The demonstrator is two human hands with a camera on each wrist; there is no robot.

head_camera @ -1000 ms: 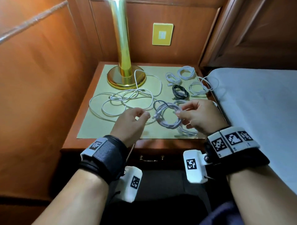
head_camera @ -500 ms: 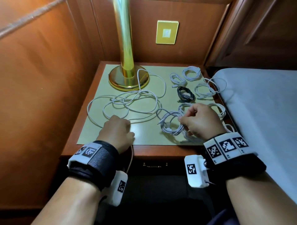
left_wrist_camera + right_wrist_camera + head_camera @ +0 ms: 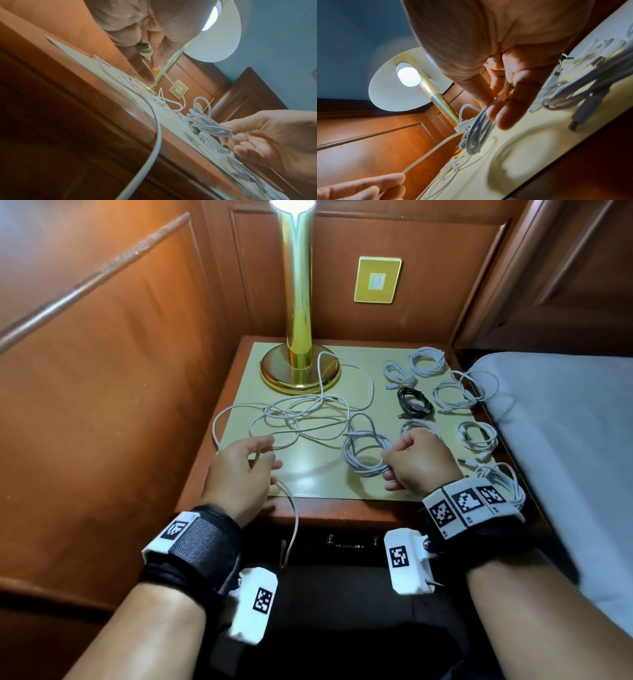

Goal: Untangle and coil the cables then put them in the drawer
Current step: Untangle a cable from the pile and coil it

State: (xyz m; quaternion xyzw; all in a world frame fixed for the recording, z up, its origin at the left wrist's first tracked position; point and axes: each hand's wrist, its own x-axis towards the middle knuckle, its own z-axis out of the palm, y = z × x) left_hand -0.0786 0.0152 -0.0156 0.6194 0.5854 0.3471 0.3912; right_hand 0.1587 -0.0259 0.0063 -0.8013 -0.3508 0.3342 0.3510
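- The right hand (image 3: 419, 462) is pinching a coiled white cable (image 3: 366, 453) just above the surface (image 3: 318, 481).
- The left hand (image 3: 239, 470) is gripping a loose white cable (image 3: 291, 422).
- The drawer (image 3: 342, 542) is sitting closed, contents hidden.

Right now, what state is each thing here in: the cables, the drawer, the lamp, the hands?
Grey cable coil: coiled, pinched in the right hand's grip.
Long white cable: loose, tangled on the nightstand.
Black cable: coiled, lying flat.
Drawer: closed.
Lamp: lit.
Left hand: holds the white cable's plug end.
Right hand: pinching the coil.
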